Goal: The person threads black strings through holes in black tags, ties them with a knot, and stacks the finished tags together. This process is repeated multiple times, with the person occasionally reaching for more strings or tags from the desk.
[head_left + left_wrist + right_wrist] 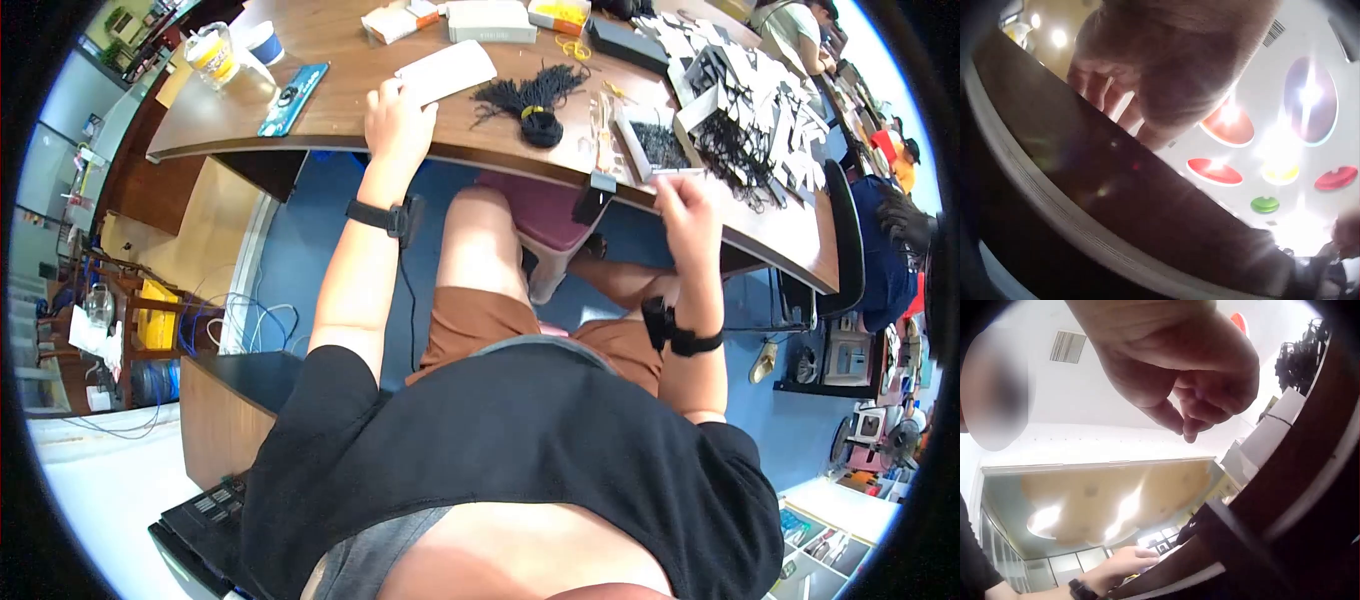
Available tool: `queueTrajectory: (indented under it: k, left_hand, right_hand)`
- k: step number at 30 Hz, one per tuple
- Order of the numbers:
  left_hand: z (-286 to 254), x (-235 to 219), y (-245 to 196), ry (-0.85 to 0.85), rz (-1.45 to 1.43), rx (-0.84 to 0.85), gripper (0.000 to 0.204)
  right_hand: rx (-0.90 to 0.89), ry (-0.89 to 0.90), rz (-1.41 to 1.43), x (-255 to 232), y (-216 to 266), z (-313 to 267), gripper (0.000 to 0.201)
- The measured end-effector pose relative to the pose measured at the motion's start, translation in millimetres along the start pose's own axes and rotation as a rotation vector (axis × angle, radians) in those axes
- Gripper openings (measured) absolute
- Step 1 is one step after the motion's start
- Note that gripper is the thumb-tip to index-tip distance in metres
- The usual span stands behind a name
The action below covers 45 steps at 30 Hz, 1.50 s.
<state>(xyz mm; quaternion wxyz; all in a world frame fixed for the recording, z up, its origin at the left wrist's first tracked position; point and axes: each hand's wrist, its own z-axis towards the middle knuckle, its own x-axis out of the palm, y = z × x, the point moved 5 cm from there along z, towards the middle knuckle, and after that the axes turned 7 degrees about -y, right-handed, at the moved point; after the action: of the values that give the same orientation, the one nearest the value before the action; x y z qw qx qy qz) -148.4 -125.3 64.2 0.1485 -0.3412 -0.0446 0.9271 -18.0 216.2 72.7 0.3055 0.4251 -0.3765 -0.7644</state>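
Observation:
My left hand (398, 125) rests at the near-left edge of a white flat piece (450, 72) on the table, its fingers extended. In the left wrist view, the fingers of that left hand (1147, 78) reach down behind the table edge. My right hand (690, 215) is raised at the table's front edge, beside an open box of black strings (658, 145). The right wrist view shows the right hand (1204, 381) with curled fingers and the thumb tip close to the index fingertip; nothing shows between them. A bundle of black cords (541, 127), tied in yellow, lies between the hands.
White tags with black strings (745, 130) are heaped on the right. A black clamp-like block (594, 197) juts from the front edge. White boxes (490, 20) and a yellow-filled box (560, 14) stand at the back. Cups (212, 55) and a blue packet (293, 99) are left.

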Motion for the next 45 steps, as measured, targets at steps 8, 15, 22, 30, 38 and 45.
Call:
queueTrajectory:
  k: [8,15,22,30,38,45]
  left_hand:
    - [-1,22,11,0.083,-0.017,-0.001,0.018]
    - [-3,11,-5,0.102,-0.017,0.026,0.016]
    - [-13,-28,-43,-0.067,-0.305,-0.003,0.015]
    - [-73,-36,-164,0.868,-1.27,-0.205,0.015]
    - [-101,-31,-205,1.407,-1.567,-0.562,0.02]
    - [-102,-29,-220,1.409,-1.52,-0.475,0.019]
  right_hand:
    - [0.121,0.05,0.125,-2,-12,-19,0.012]
    - [-0.276,-0.361,-0.486,-27,-12,38,0.022]
    - [-0.181,-0.145,-0.511,-18,-24,69,0.028]
    - [-0.038,0.062,-0.802,-4,-7,78,0.033]
    - [-0.204,-0.182,-0.645,-9,-3,71,0.026]
    - [-0.187,-0.059,-0.949,-3,-26,80,0.02]
